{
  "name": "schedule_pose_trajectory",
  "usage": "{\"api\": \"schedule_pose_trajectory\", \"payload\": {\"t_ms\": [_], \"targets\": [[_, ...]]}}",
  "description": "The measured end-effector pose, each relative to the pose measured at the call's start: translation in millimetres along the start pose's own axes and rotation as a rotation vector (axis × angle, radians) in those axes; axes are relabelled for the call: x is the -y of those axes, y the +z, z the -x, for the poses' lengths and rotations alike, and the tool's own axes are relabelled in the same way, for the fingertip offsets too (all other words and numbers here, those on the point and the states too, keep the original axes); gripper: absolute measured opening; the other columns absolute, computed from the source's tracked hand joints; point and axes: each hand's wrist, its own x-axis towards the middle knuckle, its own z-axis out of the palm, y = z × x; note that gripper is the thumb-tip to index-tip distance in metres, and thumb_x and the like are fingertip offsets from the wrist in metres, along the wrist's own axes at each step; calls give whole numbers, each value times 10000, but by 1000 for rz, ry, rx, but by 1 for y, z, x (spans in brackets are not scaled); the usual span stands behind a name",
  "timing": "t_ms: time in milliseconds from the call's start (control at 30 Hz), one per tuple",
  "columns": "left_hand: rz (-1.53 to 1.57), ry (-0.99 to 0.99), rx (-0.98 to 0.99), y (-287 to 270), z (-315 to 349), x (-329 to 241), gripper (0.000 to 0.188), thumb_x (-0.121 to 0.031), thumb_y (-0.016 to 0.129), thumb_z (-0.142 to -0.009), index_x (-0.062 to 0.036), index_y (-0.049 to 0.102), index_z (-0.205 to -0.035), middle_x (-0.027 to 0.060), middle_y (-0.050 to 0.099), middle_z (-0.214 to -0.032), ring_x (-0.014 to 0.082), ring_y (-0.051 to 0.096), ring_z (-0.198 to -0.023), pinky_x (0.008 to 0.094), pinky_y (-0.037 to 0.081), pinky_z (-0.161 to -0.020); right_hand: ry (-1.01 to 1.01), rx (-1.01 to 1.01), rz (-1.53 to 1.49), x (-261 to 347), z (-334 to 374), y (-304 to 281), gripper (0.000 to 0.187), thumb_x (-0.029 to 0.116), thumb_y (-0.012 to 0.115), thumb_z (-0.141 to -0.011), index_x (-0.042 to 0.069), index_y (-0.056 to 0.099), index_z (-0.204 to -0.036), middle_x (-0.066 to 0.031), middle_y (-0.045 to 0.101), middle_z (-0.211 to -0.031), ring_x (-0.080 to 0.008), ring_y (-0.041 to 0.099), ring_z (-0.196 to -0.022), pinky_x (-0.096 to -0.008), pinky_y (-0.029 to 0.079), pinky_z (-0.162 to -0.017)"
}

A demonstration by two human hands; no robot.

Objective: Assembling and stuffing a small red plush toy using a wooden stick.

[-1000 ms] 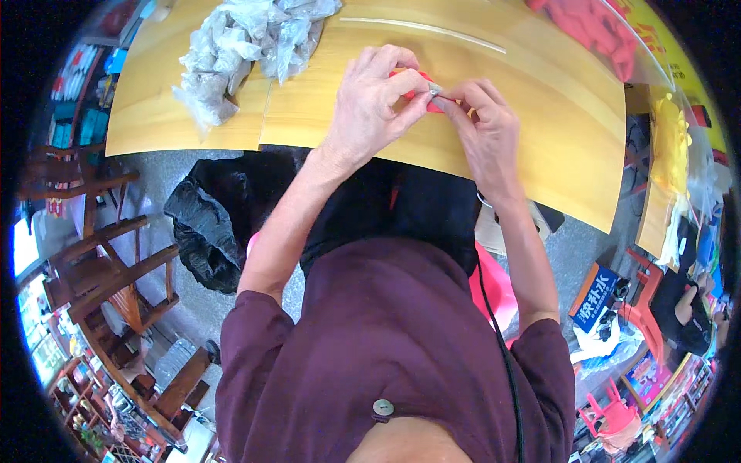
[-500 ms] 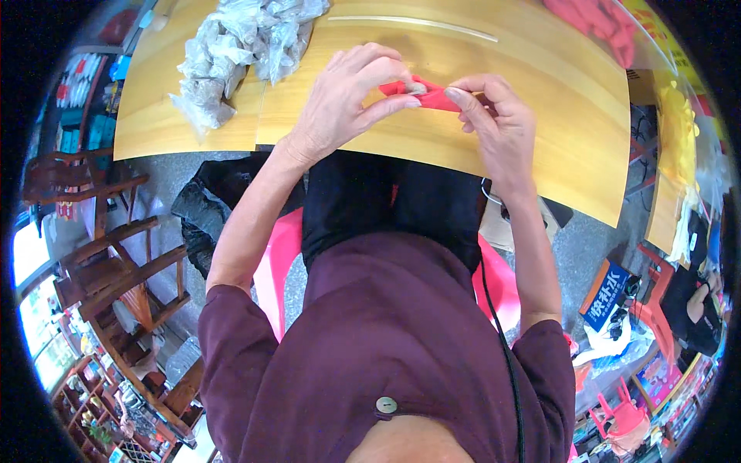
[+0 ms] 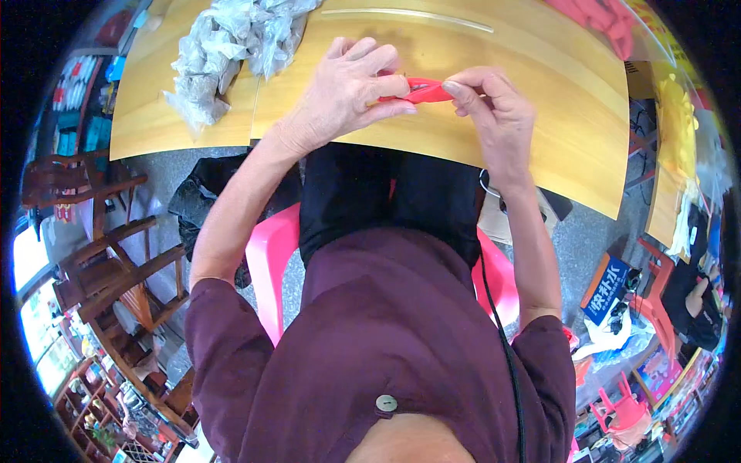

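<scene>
A small piece of red cloth (image 3: 429, 92), perhaps a little pouch, is stretched between my hands above the wooden table (image 3: 571, 147). My left hand (image 3: 340, 96) grips its left end, thumb below and fingers curled over the top, hiding that edge. At the right end, my right hand (image 3: 498, 116) pinches the cloth between thumb and forefinger. A slit-like gap shows along its upper left part, with something pale inside that I cannot make out. Left of my left hand lies a heap of clear plastic bags (image 3: 224, 58) with greyish contents.
A thin pale strip (image 3: 409, 17) lies beyond my hands. More red cloth (image 3: 594, 23) sits at the table's far right. Below the table edge are a pink stool (image 3: 272, 262) and a black bag (image 3: 204, 193). Wooden chairs (image 3: 116, 270) stand at the left, a blue box (image 3: 608, 289) at the right.
My left fingers have curled further over the red cloth's left end, and the small greyish piece seen there before is now mostly hidden. My right hand keeps its pinch.
</scene>
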Motion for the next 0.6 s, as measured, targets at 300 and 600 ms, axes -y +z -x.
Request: {"api": "schedule_pose_trajectory", "payload": {"t_ms": [300, 600], "targets": [[78, 18, -202, 17, 10, -9, 189, -328, 675, -775, -158, 613, -830, 49, 518, -938, 214, 539, -946, 370, 405, -781, -117, 137, 98, 0, 3, 4, 78, 76, 677, -831, 1, 667, -850, -43, 585, -754, -95, 548, -680, -233, 431, -600], [24, -54, -191, 6, 11, -6, 143, -184, 671, -820, -77, 594, -875, 101, 551, -910, 303, 570, -831, 388, 472, -703, 31, 131, 84, 5, 2, -1, 94, 101, 681, -848, 9, 684, -868, -22, 594, -799, -66, 542, -692, -207, 429, -605]]}}
